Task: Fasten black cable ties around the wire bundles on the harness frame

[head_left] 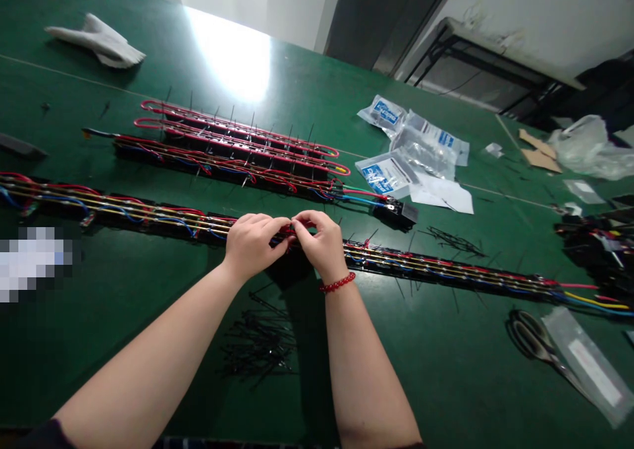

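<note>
Head view: the left hand (255, 247) and the right hand (321, 245) meet over a long wire harness (396, 264). Both are curled nearly closed, fingertips pinched together on its wires, though the fingers hide exactly which strand they grip. A red bead bracelet (337, 282) circles the right wrist. The harness lies across the middle of a green-topped workbench (123, 370), its black blocks running toward the right edge, where red, yellow and blue leads fan out. Just below the hands sits a loose heap of black cable ties (257, 343), and a smaller heap (453, 241) lies just beyond the harness, to the right. Near the right edge, scissors (532, 337) rest beside a clear plastic sleeve (589, 363). Three more harnesses (222, 158) lie side by side toward the far edge, with printed plastic packets (411, 148) beyond their right ends.
</note>
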